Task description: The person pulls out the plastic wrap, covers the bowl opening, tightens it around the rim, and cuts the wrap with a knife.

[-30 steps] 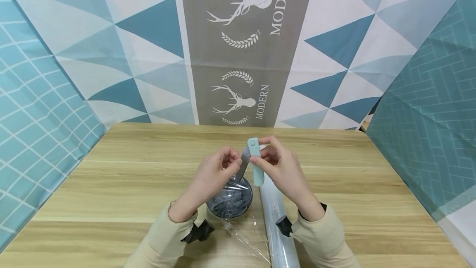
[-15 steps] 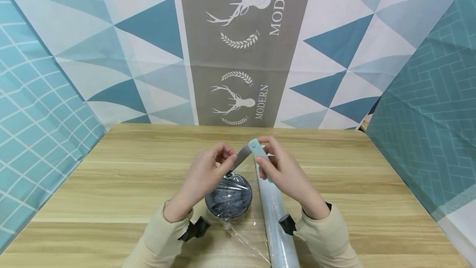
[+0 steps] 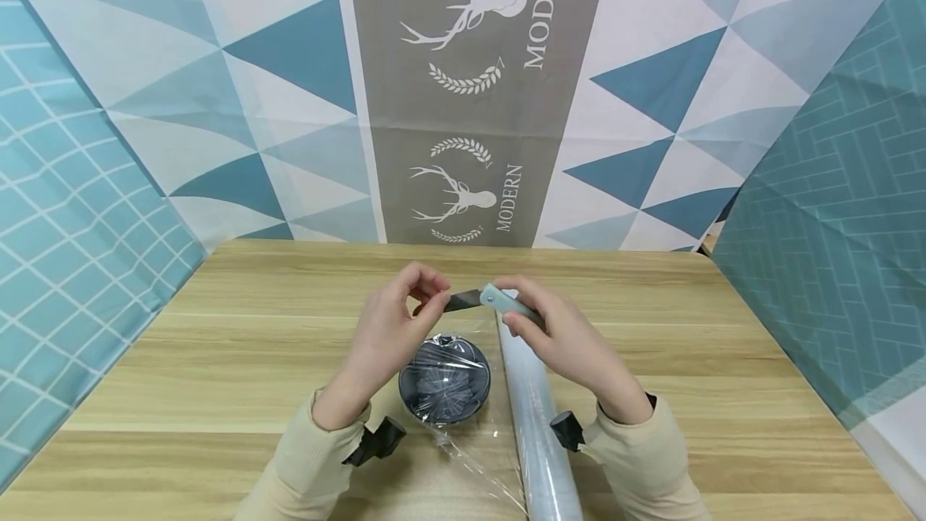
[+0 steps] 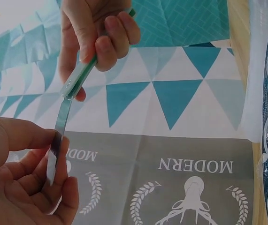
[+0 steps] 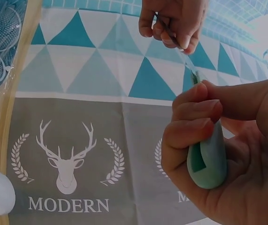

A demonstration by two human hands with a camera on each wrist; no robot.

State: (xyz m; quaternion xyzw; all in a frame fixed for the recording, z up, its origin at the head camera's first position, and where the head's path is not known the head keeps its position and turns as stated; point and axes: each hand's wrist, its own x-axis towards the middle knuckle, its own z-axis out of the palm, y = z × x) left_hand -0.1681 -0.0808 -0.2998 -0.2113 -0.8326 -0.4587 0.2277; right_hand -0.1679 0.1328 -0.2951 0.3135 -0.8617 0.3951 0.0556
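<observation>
Fingers (image 4: 33, 180) of the left hand (image 3: 387, 320) are being pressed toward its thumb, with the blade (image 3: 463, 301) of a folding knife (image 3: 506, 301) being pinched between them partway along its length. By the right hand (image 3: 560, 328), the pale green handle (image 4: 80, 75) is being gripped, curled fingers and thumb being clamped round it, while its rounded end is being left showing in the right wrist view. The blade is being held swung out from the handle at a wide angle, and the whole knife is being held up above the wooden table (image 3: 253, 360), just beyond a dark round bowl (image 3: 403, 392) as seen from the head. The bowl is being supported by the table between the forearms, its mouth being covered by creased clear wrap (image 3: 447, 383); its contents are being obscured by shine and cannot be told. Beside it, toward the right arm, a long pale roll of film (image 3: 538, 424) is being supported lengthwise, and a loose strip (image 3: 473, 466) is being stretched between the two. Both wrists are being covered by cream sleeves (image 3: 311, 457), a small black camera (image 3: 382, 439) being worn at each
</observation>
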